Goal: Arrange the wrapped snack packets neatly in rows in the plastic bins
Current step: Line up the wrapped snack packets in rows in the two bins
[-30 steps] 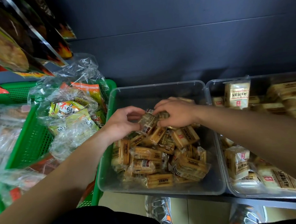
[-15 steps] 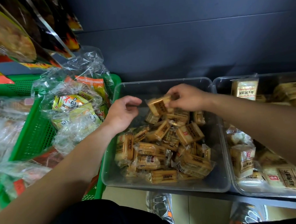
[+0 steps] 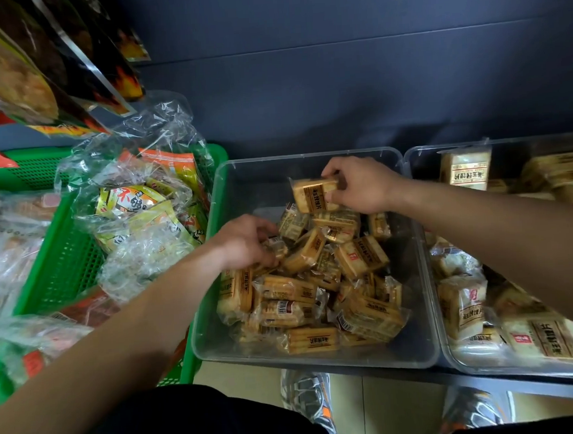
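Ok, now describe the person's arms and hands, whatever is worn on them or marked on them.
The left hand and right hand are bare: no gloves, rings, watch or bracelet in view. The left forearm and right forearm are uncovered out to the frame edge, so no sleeve shows. No markings are visible on them.

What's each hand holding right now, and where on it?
Right hand pinches one snack packet by one end, above the pile. Left hand is in the pile; grip unclear.
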A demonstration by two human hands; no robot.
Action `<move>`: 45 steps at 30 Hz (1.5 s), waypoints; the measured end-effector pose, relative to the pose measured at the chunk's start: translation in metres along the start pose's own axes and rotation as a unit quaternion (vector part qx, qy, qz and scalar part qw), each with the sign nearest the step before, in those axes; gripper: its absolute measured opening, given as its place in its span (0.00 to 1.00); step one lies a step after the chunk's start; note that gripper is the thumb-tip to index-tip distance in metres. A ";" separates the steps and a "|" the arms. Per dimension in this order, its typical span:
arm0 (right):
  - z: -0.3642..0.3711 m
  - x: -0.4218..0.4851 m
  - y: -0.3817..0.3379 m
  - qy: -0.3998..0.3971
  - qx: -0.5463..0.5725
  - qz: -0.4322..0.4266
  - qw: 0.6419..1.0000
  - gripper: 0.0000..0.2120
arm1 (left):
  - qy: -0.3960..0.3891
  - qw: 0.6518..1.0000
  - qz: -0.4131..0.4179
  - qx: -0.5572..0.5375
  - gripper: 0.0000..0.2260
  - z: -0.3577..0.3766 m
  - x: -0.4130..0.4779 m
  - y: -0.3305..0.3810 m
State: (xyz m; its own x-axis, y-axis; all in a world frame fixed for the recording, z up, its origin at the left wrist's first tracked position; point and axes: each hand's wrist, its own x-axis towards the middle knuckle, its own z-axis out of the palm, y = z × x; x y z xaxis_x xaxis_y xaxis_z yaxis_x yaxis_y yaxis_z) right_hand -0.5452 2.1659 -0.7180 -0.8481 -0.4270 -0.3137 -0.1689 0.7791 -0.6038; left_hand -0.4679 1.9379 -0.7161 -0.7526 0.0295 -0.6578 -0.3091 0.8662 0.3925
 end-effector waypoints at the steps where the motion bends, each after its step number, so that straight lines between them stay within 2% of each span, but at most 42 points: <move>1: -0.001 0.000 0.000 -0.004 0.000 0.003 1.000 0.17 | 0.021 1.000 0.020 -0.011 0.29 -0.002 -0.002 0.001; 3: -0.004 -0.001 0.000 -0.007 -0.003 0.009 1.000 0.17 | 0.073 0.991 0.060 -0.097 0.29 -0.008 -0.006 0.003; 5: -0.007 -0.002 0.000 -0.002 -0.030 0.012 0.999 0.19 | 0.110 0.965 0.092 -0.220 0.26 -0.016 -0.012 0.004; 8: -0.008 -0.003 0.000 0.030 -0.084 -0.005 0.996 0.26 | 0.126 0.928 0.123 -0.329 0.22 -0.021 -0.016 0.005; 11: -0.007 -0.008 -0.009 0.040 -0.084 -0.060 0.994 0.28 | 0.105 0.916 0.133 -0.363 0.24 -0.018 -0.018 0.006; 16: 0.002 -0.013 -0.030 -0.021 -0.048 -0.093 0.994 0.42 | 0.066 0.899 0.162 -0.402 0.25 -0.016 -0.014 0.007; 18: 0.008 -0.012 -0.033 -0.032 -0.004 -0.107 0.994 0.42 | 0.061 0.895 0.168 -0.408 0.24 -0.015 -0.013 0.009; 22: 0.014 -0.010 -0.032 -0.041 0.114 -0.093 0.988 0.33 | 0.084 0.904 0.176 -0.382 0.26 -0.014 -0.013 0.013; 24: 0.009 -0.010 -0.029 -0.028 0.093 -0.091 0.991 0.29 | 0.124 0.926 0.176 -0.311 0.26 -0.017 -0.011 0.012; 27: -0.006 -0.014 -0.022 -0.037 -0.097 -0.074 0.992 0.27 | 0.166 0.959 0.132 -0.187 0.22 -0.019 -0.005 0.006; 30: -0.014 -0.020 -0.018 -0.142 -0.304 -0.004 0.942 0.27 | 0.101 0.988 0.075 -0.085 0.15 -0.013 0.002 -0.002; 32: -0.012 -0.021 -0.017 -0.150 -0.353 -0.002 0.924 0.30 | 0.060 0.996 0.045 -0.056 0.14 -0.006 0.005 -0.005; 35: -0.003 -0.021 -0.023 -0.049 -0.295 -0.115 0.947 0.27 | 0.063 0.998 0.020 -0.026 0.15 -0.002 0.008 -0.005; 37: 0.012 -0.020 -0.033 -0.058 -0.230 -0.187 0.953 0.24 | 0.091 0.995 0.042 -0.016 0.14 -0.009 0.004 0.000; 40: 0.038 -0.019 -0.047 -0.187 -0.199 -0.170 0.947 0.19 | 0.163 0.981 0.087 -0.065 0.12 -0.037 -0.011 0.005; 41: 0.042 -0.017 -0.051 -0.204 -0.210 -0.163 0.942 0.18 | 0.188 0.975 0.093 -0.075 0.11 -0.046 -0.016 0.003; 45: 0.038 0.003 -0.065 -0.178 -0.247 -0.140 0.942 0.19 | 0.231 0.969 0.079 -0.041 0.11 -0.055 -0.028 -0.018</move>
State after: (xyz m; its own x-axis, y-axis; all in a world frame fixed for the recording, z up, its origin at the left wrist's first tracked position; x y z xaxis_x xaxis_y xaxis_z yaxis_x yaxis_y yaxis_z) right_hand -0.5174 2.0967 -0.7075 -0.5289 -0.7055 -0.4717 -0.6483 0.6946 -0.3120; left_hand -0.4732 1.8939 -0.6692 -0.9684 -0.0834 -0.2352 -0.1993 0.8255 0.5280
